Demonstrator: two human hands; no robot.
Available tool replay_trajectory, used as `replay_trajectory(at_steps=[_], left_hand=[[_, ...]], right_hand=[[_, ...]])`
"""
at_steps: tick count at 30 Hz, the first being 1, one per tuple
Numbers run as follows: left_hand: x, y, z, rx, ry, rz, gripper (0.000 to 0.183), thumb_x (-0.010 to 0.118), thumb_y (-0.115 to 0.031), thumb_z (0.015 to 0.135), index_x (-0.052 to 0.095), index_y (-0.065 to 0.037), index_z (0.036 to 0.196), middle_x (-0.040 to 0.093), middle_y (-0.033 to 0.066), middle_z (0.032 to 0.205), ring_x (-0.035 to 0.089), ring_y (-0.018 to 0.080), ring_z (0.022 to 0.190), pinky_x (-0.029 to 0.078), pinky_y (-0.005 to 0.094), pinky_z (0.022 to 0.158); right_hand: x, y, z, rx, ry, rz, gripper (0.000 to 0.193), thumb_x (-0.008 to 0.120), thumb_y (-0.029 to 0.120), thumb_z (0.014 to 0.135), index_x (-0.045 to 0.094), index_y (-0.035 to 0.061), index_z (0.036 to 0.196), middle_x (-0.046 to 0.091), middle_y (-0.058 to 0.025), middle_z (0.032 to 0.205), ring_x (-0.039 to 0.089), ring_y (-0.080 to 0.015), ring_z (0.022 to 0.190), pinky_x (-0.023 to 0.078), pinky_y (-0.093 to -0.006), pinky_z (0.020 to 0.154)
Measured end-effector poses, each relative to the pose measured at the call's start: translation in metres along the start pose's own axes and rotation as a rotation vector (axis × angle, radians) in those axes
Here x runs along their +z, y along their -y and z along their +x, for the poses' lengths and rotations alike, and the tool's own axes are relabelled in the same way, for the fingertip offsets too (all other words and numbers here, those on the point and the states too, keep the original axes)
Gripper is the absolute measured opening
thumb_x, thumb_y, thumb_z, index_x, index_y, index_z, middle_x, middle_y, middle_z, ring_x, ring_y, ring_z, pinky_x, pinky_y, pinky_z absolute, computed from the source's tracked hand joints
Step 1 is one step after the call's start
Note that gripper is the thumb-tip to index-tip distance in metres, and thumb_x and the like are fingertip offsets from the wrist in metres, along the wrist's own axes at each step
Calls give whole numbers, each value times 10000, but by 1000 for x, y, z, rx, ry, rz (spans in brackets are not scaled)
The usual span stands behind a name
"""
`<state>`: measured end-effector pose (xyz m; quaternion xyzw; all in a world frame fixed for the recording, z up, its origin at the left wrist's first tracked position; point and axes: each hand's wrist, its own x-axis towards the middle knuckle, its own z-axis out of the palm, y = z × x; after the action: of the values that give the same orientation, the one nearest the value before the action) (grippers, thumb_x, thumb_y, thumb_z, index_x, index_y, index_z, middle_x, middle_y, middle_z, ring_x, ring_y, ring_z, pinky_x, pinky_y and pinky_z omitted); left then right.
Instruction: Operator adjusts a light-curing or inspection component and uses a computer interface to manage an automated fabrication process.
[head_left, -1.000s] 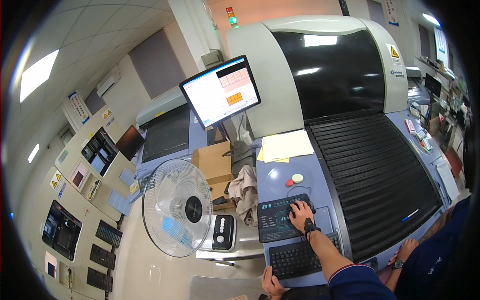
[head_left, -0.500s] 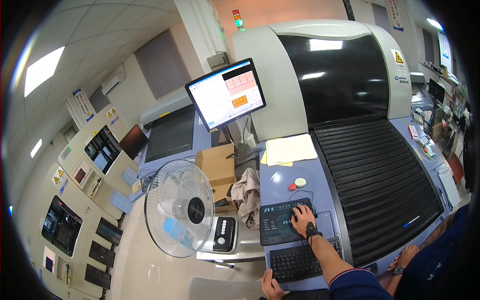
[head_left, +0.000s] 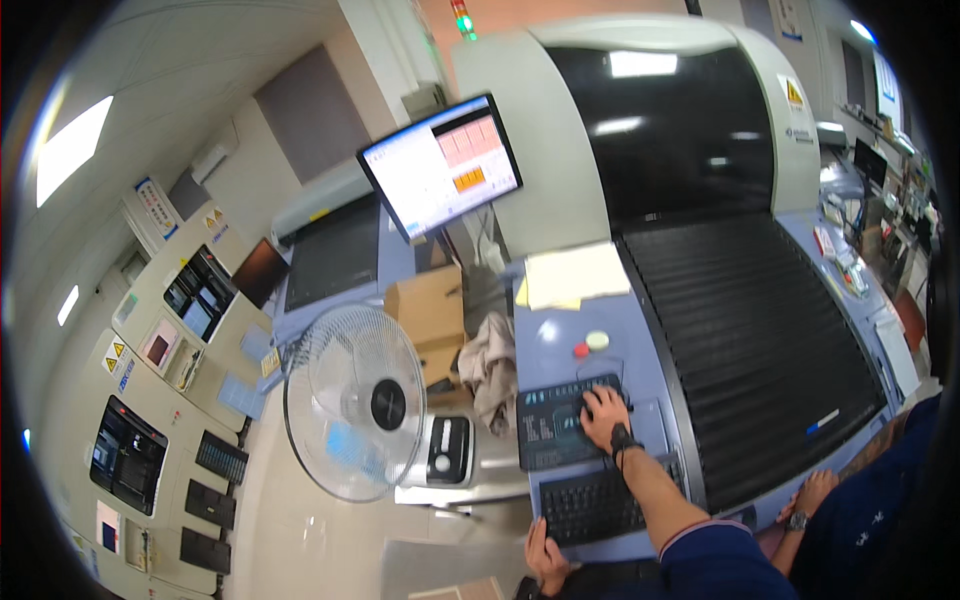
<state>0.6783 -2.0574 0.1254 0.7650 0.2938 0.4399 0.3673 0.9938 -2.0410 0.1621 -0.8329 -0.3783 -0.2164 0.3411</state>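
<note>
My right hand [head_left: 604,418] is closed over a computer mouse on a dark printed mouse pad [head_left: 540,440]; the palm and fingers hide most of the mouse. A dark band circles that wrist. At the left front corner of the black keyboard [head_left: 590,507], my left hand [head_left: 545,556] has its fingers bent against the edge. Its fingertips touch the keyboard's side. Up and to the left of the hands stands a tilted monitor [head_left: 440,165], lit with a window of pink and orange panel patterns.
A red button [head_left: 580,350] and yellowish papers [head_left: 575,277] lie behind the pad. The large machine's black slatted bed [head_left: 750,350] is to the right, a white-bladed fan [head_left: 355,400] to the left. A co-worker's hands [head_left: 808,495] rest at the right front.
The view has shifted slightly, and the scene blurs a little. My right hand stays on the mouse and my left hand stays at the keyboard's edge.
</note>
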Motion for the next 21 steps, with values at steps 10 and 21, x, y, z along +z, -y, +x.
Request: replay_trajectory(at_steps=[10, 21], left_hand=[[-6, -7, -2, -15, 4, 28, 442, 472, -135, 915, 663, 82, 1250, 677, 254, 1264, 598, 473, 1220, 426, 503, 1089], [-5, -5, 0, -47, 14, 42, 450, 477, -170, 936, 661, 72, 1267, 670, 246, 1284, 580, 464, 1249, 420, 498, 1094]], right_hand=[[-4, 6, -5, 3, 35, -11, 364, 714, 172, 815, 651, 85, 1163, 604, -141, 1262, 558, -364, 1198, 493, -478, 995], [-10, 12, 4, 21, 56, 4, 340, 720, 161, 828, 674, 74, 1153, 619, -144, 1257, 559, -369, 1210, 494, -475, 1011]])
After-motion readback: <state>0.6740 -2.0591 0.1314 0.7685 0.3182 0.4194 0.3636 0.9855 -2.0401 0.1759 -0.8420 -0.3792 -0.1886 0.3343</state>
